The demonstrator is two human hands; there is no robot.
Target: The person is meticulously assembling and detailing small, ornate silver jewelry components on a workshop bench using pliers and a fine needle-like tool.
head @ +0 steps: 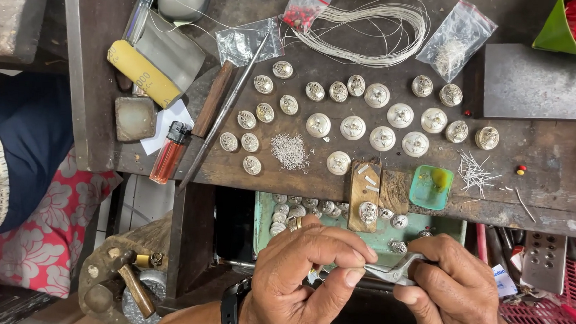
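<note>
My left hand [308, 275] is low in the middle of the view, thumb and forefinger pinched on something tiny that I cannot make out. It meets the jaws of metal pliers [394, 271], which my right hand [455, 289] grips. Both hands hover over a green tray [262, 213] that holds several round silver pieces. A wooden bench peg [364, 193] juts over the tray with one silver piece [367, 212] on it. A black watch [231, 307] is on my left wrist.
The dark wooden bench [551, 156] carries several domed silver pieces [352, 127], a pile of tiny rings [290, 150], a wire coil [374, 28], small plastic bags [455, 39], cut wire bits [475, 170], a green dish [430, 188], an orange lighter [169, 152], a file [221, 116] and sandpaper [141, 72]. A red basket [557, 288] sits at right.
</note>
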